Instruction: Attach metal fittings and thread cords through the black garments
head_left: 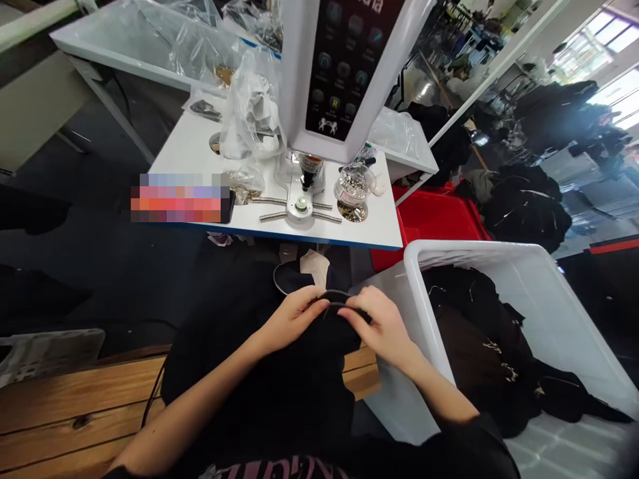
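Left hand [292, 320] and right hand [377, 327] held close together, fingers [313, 301] curled and pinching a black cord [335, 297] at the edge of a black garment [304, 379], which hangs below the fingers. Just right of the fingers, a white plastic bin [469, 247] holds dark clothes [474, 319]. Beyond the fingers, a table [359, 229] carries a press machine [319, 80] and a jar of metal studs [353, 186]

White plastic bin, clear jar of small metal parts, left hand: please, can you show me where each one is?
White plastic bin [546, 293], head view, on its inner wall.
Clear jar of small metal parts [353, 186], head view, on its side.
Left hand [293, 320], head view, on the back.
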Tool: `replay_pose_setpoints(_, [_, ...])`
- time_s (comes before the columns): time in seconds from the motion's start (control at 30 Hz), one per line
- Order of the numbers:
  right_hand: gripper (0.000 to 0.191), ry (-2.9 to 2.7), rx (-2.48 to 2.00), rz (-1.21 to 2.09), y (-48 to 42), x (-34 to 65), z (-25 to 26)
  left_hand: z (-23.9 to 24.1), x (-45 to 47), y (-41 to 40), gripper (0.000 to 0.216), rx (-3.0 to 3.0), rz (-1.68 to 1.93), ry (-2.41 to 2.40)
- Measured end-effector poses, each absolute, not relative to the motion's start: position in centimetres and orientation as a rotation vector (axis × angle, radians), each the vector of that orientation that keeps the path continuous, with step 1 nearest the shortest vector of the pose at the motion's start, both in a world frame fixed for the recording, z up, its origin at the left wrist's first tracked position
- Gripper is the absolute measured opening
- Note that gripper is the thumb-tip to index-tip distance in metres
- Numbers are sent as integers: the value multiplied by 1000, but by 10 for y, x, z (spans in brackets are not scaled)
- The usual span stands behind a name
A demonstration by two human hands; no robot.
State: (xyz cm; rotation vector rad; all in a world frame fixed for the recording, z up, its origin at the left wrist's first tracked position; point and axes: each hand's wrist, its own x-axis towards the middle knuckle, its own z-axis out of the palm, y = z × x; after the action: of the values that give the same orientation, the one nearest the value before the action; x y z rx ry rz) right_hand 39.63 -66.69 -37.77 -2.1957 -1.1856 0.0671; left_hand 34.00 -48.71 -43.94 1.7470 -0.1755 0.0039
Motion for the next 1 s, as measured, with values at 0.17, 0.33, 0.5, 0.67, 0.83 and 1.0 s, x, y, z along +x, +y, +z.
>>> replay_pose_setpoints(0.17, [8,-1004,-2145,-130,-662,399,-387,-436,330,-492,32,1579,-82,-98])
replay_pose_setpoints(0.33, [11,-946,-2160,-132,-655,394,-391,-436,326,-499,32,1542,-26,-43])
replay_pose_setpoints(0.5, [11,-837,-2155,-123,-660,393,-393,-440,327,-506,27,1692,49,-1])
replay_pose_setpoints(0.67, [19,-983,-2027,575,-683,418,-371,-434,324,-498,20,1913,175,-177])
replay_pose_setpoints(0.83, [13,-1256,-1862,1007,-690,430,-346,-427,321,-491,21,2135,356,-502])
replay_pose_setpoints(1.0, [19,-1483,-2145,713,-686,423,-343,-425,321,-487,19,2219,594,-487])
